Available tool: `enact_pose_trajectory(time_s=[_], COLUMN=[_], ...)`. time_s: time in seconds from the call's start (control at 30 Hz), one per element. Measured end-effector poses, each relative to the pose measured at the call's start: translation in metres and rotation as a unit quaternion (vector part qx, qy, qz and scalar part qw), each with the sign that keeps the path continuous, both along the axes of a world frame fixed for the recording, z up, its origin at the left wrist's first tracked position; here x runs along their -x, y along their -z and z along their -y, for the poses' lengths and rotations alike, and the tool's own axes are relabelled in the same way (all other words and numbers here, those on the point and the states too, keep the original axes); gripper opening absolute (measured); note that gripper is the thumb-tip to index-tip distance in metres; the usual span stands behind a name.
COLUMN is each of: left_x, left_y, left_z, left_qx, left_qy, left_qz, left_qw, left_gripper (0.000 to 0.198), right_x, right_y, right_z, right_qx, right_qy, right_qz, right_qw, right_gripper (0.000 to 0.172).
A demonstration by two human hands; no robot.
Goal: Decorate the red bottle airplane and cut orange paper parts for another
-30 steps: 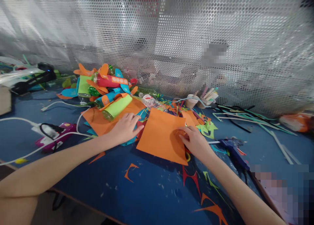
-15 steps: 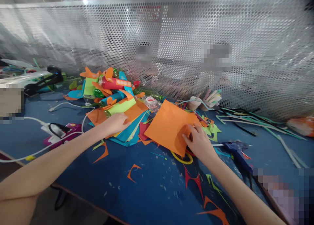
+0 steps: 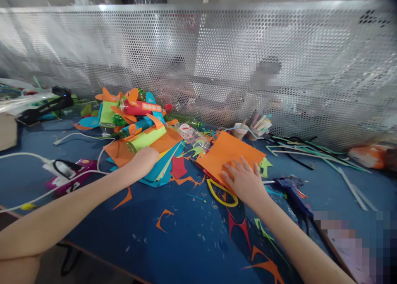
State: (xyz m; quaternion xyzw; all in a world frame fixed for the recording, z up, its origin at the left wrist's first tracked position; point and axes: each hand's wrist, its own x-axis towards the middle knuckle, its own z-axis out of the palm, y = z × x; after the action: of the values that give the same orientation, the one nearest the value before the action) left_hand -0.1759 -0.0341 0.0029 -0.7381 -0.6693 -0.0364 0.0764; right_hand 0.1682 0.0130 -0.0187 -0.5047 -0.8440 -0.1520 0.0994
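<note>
My right hand (image 3: pixel 243 180) lies flat with fingers spread on the near edge of an orange paper sheet (image 3: pixel 231 152) on the blue table (image 3: pixel 186 234). Yellow-handled scissors (image 3: pixel 221 192) show just left of that hand. My left hand (image 3: pixel 144 160) rests curled on a stack of coloured paper sheets (image 3: pixel 166 162), its fingertips tucked under and hidden. Behind the stack lies a pile of plastic bottles wrapped in coloured paper (image 3: pixel 136 114).
A blue glue gun (image 3: pixel 293 189) lies right of my right hand. A purple glue gun (image 3: pixel 70 174) with white cables sits at the left. Paper scraps litter the table. Small cups of sticks (image 3: pixel 252 127) and paper strips stand before the perforated metal screen (image 3: pixel 217 60).
My right hand has slid the orange sheet away to the right and laid it flat, uncovering the scissors. My left hand has stayed on the paper stack, fingers now curled.
</note>
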Motion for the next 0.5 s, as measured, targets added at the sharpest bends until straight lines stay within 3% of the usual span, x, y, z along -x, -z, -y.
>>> enact_pose_trajectory(time_s=[0.13, 0.3, 0.4, 0.5], left_x=[0.003, 0.007, 0.004, -0.005], left_y=[-0.005, -0.034, -0.052, -0.061], left_z=[-0.002, -0.012, -0.019, -0.024], left_qx=[-0.015, -0.017, -0.022, -0.027], left_qy=[-0.002, -0.002, -0.008, 0.0], left_qz=[0.024, 0.079, 0.117, 0.16], left_qw=[1.0, 0.997, 0.993, 0.987], left_gripper=[0.022, 0.021, 0.025, 0.027], right_x=[-0.019, -0.031, -0.034, -0.031], right_y=[0.003, 0.014, 0.015, 0.004], right_z=[-0.02, -0.037, -0.041, -0.038], right_qx=[0.005, 0.043, 0.018, -0.032], right_qy=[0.036, 0.037, 0.032, 0.003], right_qz=[0.001, -0.05, -0.079, -0.134], right_qw=[0.999, 0.997, 0.996, 0.99], right_gripper=[0.035, 0.041, 0.042, 0.04])
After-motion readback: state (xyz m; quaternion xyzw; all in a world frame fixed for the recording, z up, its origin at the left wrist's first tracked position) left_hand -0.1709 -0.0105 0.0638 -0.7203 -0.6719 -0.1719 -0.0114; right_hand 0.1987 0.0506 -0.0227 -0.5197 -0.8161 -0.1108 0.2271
